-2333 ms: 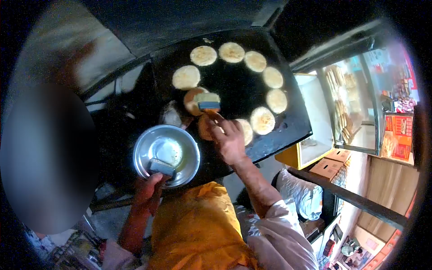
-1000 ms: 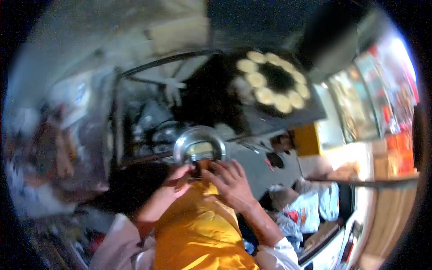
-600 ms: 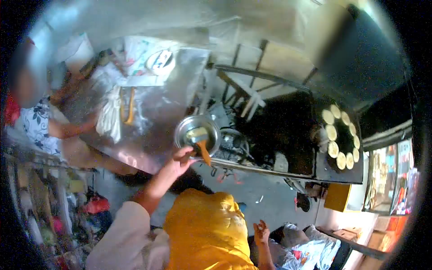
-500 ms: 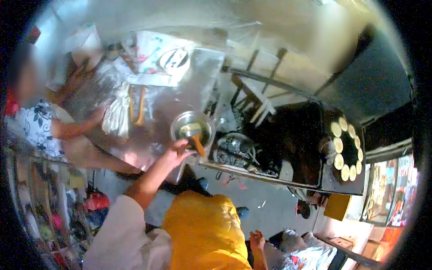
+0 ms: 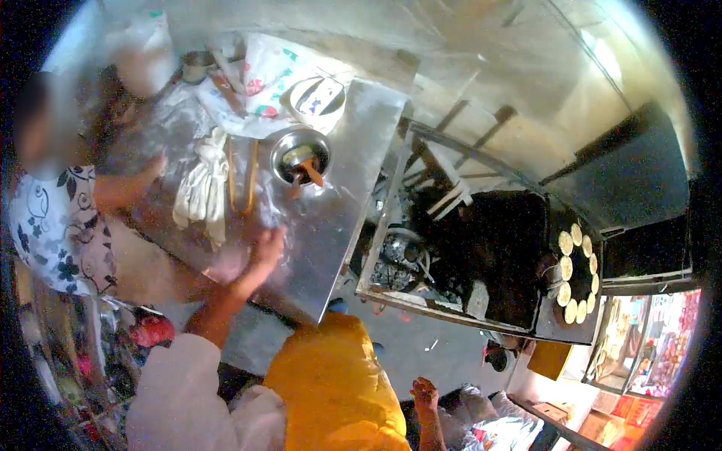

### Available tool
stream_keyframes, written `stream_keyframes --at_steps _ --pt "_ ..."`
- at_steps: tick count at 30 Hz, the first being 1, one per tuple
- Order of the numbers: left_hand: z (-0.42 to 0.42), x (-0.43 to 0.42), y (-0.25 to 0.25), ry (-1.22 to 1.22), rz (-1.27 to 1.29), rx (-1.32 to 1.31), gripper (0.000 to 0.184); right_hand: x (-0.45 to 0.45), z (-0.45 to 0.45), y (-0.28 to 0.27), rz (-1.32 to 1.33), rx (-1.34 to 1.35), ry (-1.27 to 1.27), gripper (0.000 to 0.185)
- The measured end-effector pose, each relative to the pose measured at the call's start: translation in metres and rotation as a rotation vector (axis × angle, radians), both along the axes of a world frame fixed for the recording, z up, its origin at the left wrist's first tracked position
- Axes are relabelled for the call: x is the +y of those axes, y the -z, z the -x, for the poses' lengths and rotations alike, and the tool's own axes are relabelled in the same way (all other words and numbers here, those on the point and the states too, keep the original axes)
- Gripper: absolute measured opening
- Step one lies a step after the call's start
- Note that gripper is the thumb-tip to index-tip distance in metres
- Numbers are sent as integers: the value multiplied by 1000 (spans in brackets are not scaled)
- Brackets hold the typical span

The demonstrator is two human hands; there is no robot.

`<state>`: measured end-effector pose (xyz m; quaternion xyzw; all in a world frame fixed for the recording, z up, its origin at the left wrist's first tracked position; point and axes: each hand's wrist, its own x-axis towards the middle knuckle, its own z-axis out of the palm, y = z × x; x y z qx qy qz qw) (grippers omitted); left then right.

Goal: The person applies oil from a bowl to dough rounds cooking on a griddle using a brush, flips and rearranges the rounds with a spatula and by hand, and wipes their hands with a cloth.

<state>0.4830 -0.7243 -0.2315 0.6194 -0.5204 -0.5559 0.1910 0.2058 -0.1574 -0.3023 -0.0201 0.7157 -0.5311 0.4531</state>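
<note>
My left hand (image 5: 267, 252) is over the floury metal table (image 5: 304, 267), with its fingers apart and nothing in them. Beyond it, a steel bowl (image 5: 277, 155) rests on the table, with brown-handled brushes (image 5: 312, 173) leaning in it. Left of the bowl lie a crumpled white cloth (image 5: 199, 192) and a long, narrow wooden object (image 5: 252, 177). Low in the view, my right hand (image 5: 425, 393) is raised beside the yellow apron (image 5: 335, 383), its fingers loosely bent and nothing visible in them. Round flatbreads (image 5: 566, 268) form a ring on the dark griddle (image 5: 553, 327) at the right.
Another person (image 5: 56, 225) in a flowered top stands at the left, one arm reaching over the table. A white tub (image 5: 331, 116) stands behind the bowl. A framed pit with a pot (image 5: 402, 248) separates table and griddle. Wrapped bundles (image 5: 496, 421) lie at the lower right.
The view has swung left, from the griddle to the metal table. The bowl with the brushes has gone from my left hand onto the table. My right hand has let go of its brush.
</note>
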Motion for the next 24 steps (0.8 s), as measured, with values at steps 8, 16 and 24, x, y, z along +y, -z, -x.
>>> stream_keyframes --at_steps 8,16,24 --pt "81 140 37 574 609 206 12 66 4 89 50 263 -232 29" --pt "119 187 -3 1053 384 300 25 68 -46 54 -114 187 -50 27" --pt "136 215 40 1484 -179 115 41 59 -146 -41 -584 473 -17 34"
